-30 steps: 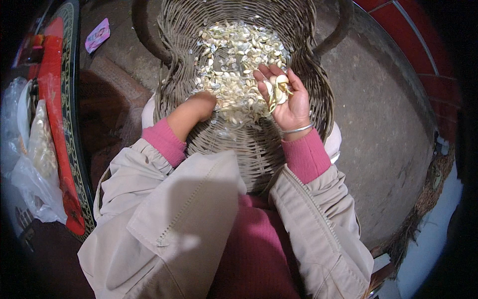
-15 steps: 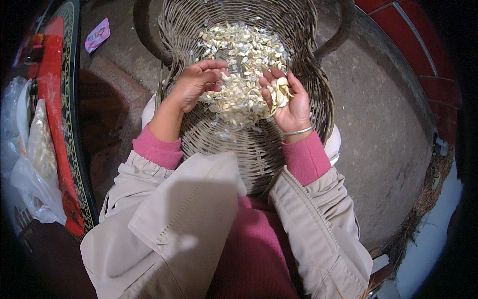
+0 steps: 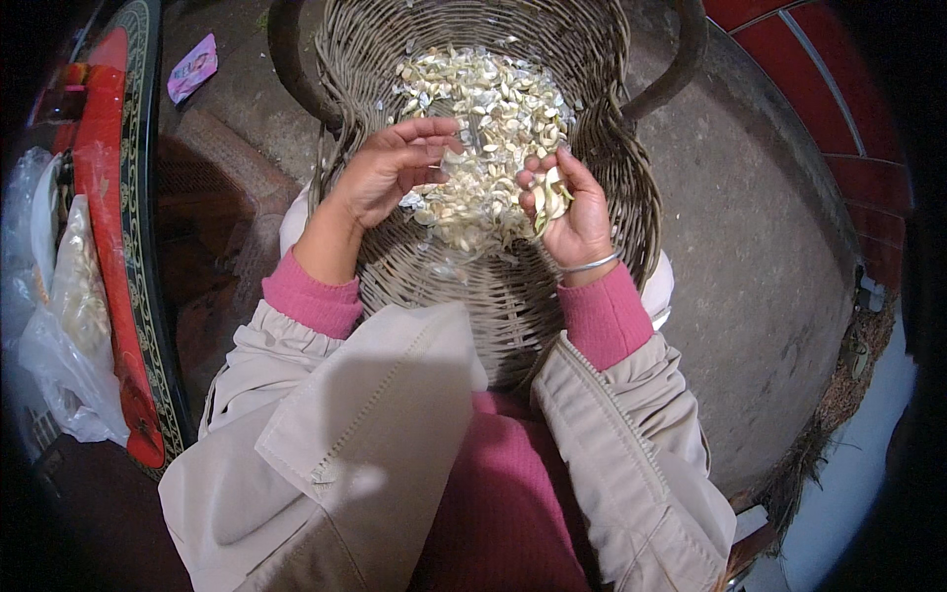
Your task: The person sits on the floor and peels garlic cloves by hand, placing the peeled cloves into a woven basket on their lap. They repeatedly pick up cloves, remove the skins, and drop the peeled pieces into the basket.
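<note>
My left hand [image 3: 395, 170] hovers over the left side of a wicker basket [image 3: 493, 306], its fingers loosely bent and apart, with no seed plainly visible in them. On the right, my right hand [image 3: 577, 212] is cupped palm up, fingers curled around a small heap of pale pumpkin seeds [image 3: 554, 195], some edged with green. A silver bangle circles that wrist. Below both hands, a spread of whitish seeds and shells [image 3: 503, 94] covers part of the basket's bottom. Several pieces near the left fingertips are too blurred to make out.
At the left stands a red table with a dark patterned edge [image 3: 138, 227], carrying clear plastic bags [image 3: 74, 365], one with pale pieces inside. A pink packet [image 3: 192, 69] lies on the concrete floor [image 3: 760, 247]. Basket handles [image 3: 671, 74] curve up on both sides.
My right hand's fingers have curled further over the pumpkin seeds, so fewer of them show. My left hand has shifted slightly to the right.
</note>
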Demonstrator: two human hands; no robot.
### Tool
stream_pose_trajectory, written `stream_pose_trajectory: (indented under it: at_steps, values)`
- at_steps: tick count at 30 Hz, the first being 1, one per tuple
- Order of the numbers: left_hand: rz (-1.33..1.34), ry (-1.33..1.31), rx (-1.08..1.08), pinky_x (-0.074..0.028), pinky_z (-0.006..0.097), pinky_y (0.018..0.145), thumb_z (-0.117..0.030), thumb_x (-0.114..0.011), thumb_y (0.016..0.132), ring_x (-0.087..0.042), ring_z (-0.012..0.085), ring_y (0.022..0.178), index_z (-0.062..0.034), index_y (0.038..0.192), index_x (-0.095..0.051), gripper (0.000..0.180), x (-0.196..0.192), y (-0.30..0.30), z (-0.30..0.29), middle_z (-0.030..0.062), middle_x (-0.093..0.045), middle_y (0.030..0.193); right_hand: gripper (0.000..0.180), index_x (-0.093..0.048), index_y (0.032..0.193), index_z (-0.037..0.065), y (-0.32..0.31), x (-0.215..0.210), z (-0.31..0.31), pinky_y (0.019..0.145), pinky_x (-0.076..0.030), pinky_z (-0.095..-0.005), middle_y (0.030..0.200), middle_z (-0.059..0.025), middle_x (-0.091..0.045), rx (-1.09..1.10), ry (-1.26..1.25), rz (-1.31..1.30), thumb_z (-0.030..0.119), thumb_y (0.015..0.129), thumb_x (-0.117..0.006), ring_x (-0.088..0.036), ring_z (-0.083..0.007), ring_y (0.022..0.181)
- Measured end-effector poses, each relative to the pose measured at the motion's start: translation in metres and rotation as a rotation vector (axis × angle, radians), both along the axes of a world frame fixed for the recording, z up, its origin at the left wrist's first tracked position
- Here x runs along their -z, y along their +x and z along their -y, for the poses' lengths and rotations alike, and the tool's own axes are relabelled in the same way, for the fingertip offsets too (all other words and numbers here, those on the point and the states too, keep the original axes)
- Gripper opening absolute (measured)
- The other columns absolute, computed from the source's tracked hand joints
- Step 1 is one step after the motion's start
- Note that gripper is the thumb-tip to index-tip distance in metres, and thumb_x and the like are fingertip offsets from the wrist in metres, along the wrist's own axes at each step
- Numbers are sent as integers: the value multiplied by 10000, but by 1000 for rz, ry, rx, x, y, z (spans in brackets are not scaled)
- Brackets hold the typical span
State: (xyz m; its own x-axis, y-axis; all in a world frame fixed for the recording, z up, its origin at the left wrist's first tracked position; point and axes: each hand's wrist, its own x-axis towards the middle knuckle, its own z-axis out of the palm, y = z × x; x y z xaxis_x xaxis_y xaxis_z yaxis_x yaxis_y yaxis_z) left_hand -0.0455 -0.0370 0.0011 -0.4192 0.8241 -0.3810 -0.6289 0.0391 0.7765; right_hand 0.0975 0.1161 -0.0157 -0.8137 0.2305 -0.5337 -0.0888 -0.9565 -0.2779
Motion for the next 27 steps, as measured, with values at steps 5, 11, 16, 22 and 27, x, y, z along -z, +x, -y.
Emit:
stream_pose_trajectory:
  at_steps: [5,11,16,22,27]
  values:
    - [17,55,79,-439,214,665,-55,-533,718,-532,101,756,4,1053,-476,345,-16,12,-4,49,-561,876,218,-467,800,22,-1,-4,8,443,-448,-234,711,-78,-514,-286,166,69,239,815,-449,-535,-172,606]
    - [-253,-45,70,-393,176,550,-82,-552,722,-505,64,700,-3,1030,-501,322,-18,32,-18,47,-565,914,264,-458,974,28,0,-9,12,398,-426,-219,765,-93,-513,-438,81,-3,250,850,-389,-529,-159,571]
    - [-300,-367,-173,-323,157,462,-106,-557,734,-407,29,529,-39,972,-531,248,10,3,-16,-16,-559,775,278,-433,1033,9,-4,-14,9,420,-430,-204,829,-123,-521,-399,103,-69,212,847,-390,-535,-167,608]
    - [-549,-549,-183,-394,220,524,-109,-559,727,-484,91,574,-13,900,-559,198,67,-59,-28,14,-563,722,292,-419,1071,-6,-3,-26,10,406,-434,-213,863,-133,-515,-388,139,-110,123,809,-430,-539,-178,640]
    - [-1321,-792,-66,-436,358,627,-129,-517,710,-549,250,722,-86,890,-569,192,99,-81,-58,102,-559,839,209,-455,971,-1,-4,-24,11,389,-419,-204,743,-70,-493,-334,79,-97,79,779,-468,-509,-145,583]
